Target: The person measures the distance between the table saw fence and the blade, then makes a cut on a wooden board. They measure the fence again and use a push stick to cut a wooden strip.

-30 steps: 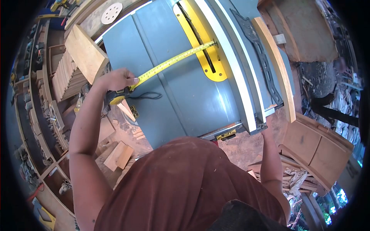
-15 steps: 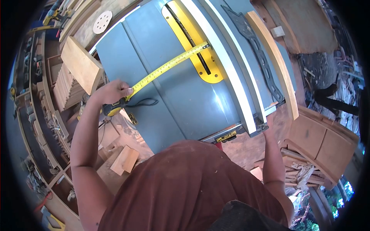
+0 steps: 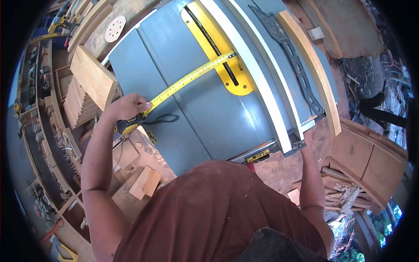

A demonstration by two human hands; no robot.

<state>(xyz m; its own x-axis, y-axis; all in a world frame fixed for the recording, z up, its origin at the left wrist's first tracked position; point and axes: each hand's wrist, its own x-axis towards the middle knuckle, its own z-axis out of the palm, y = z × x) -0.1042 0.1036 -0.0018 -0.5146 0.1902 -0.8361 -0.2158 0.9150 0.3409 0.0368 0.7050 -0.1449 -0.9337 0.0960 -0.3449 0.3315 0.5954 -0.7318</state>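
Note:
My left hand [image 3: 130, 107] is closed around a yellow and black tape measure [image 3: 129, 126] at the left edge of the table saw [image 3: 209, 118], thumb on the blade. The yellow tape blade [image 3: 187, 80] stretches across the grey top and over the yellow throat plate [image 3: 243, 89]. Its hooked end lies by the white-faced rip fence [image 3: 262, 83]. A black wrist strap [image 3: 162, 118] loops from the tape case onto the saw top. My right hand [image 3: 308, 136] is at the near end of the fence, its fingers mostly hidden behind the fence and rail.
A wooden strip [image 3: 312, 65] lies right of the fence, beside a black push stick-like piece [image 3: 292, 56]. Stacked boards [image 3: 94, 76] stand at left, near shelves of tools [image 3: 48, 131]. A round sanding disc [image 3: 115, 29] lies behind. A brown panel [image 3: 371, 161] leans at right.
The view has shifted very slightly. Both hands, the tape and the fence keep nearly the same places relative to the saw.

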